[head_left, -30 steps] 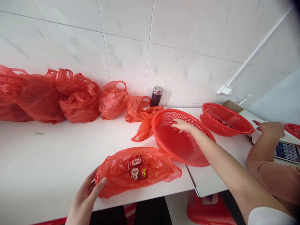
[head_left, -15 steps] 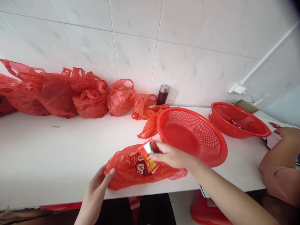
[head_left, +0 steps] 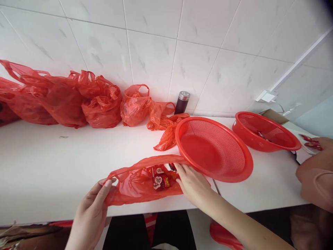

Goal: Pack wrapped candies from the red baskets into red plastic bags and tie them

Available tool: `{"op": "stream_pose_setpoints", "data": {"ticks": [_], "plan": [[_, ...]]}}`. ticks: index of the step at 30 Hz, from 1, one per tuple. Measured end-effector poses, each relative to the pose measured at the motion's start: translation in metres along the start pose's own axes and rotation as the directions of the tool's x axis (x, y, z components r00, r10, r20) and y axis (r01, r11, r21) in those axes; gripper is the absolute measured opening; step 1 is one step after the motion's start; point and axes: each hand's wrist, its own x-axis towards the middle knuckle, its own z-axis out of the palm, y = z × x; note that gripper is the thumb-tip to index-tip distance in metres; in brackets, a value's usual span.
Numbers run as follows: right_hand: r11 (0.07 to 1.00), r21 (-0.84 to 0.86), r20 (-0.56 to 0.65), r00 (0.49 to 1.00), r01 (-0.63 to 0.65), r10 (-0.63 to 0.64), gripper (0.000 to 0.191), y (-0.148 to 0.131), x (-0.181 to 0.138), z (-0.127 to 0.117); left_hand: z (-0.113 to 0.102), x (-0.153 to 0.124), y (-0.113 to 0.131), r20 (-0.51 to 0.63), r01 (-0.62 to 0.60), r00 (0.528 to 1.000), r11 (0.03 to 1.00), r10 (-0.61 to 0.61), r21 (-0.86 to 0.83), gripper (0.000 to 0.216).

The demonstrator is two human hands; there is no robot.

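A thin red plastic bag (head_left: 132, 189) lies on its side near the table's front edge, its opening spread wide. My left hand (head_left: 95, 201) is closed on the bag's left end, pinching the film between thumb and fingers. My right hand (head_left: 194, 182) reaches into the bag's right part, fingers curled around a snack packet (head_left: 171, 167); only a bit of white and black shows at the fingertips. Beside them inside the bag, dark red snack packets (head_left: 160, 181) with white and yellow lettering lie close together. A large red mesh basket (head_left: 215, 152) stands just beyond my right hand.
Several filled red bags (head_left: 101, 111) line the wall, with a crumpled red bag (head_left: 169, 133) nearby. A dark flask (head_left: 181, 104) stands behind. At right, another red basket (head_left: 249, 137) holds a few small items; a co-worker's hand (head_left: 326, 142) is by red packets (head_left: 310, 144).
My right hand has moved slightly right and lower into the bag with the packet. My left hand has drawn the bag's left end outward and left, stretching the opening.
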Motion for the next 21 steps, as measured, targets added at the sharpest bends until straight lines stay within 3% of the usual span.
{"op": "stream_pose_setpoints", "data": {"ticks": [6, 9, 11, 13, 16, 19, 21], "plan": [[0.977, 0.0, 0.063, 0.975, 0.212, -0.211, 0.04, 0.006, -0.04, -0.029, -0.004, -0.006, 0.041, -0.148, -0.08, 0.988, 0.98, 0.054, -0.183, 0.032], [0.936, -0.08, 0.089, 0.937, 0.344, -0.337, 0.026, 0.015, -0.038, -0.06, 0.01, -0.011, 0.063, -0.127, -0.128, 0.987, 0.967, 0.101, -0.221, 0.028], [0.912, -0.138, 0.055, 0.922, 0.387, -0.383, 0.034, 0.019, -0.027, -0.089, 0.026, -0.015, 0.079, -0.045, -0.161, 0.987, 0.97, 0.155, -0.183, 0.037], [0.902, -0.154, -0.084, 0.904, 0.404, -0.419, 0.037, 0.019, -0.014, -0.119, 0.043, -0.018, 0.094, 0.079, -0.224, 0.969, 0.967, 0.234, -0.125, 0.049], [0.897, -0.122, -0.382, 0.814, 0.425, -0.438, 0.035, 0.013, 0.004, -0.153, 0.06, -0.018, 0.112, 0.199, -0.386, 0.899, 0.92, 0.39, -0.063, 0.054], [0.905, -0.016, -0.554, 0.75, 0.425, -0.362, 0.03, 0.005, 0.018, -0.159, 0.056, -0.011, 0.115, 0.178, -0.506, 0.847, 0.862, 0.501, -0.021, 0.056], [0.908, 0.101, -0.607, 0.748, 0.407, -0.268, 0.025, 0.0, 0.023, -0.153, 0.046, -0.005, 0.11, 0.175, -0.496, 0.857, 0.868, 0.484, 0.029, 0.058]]}}
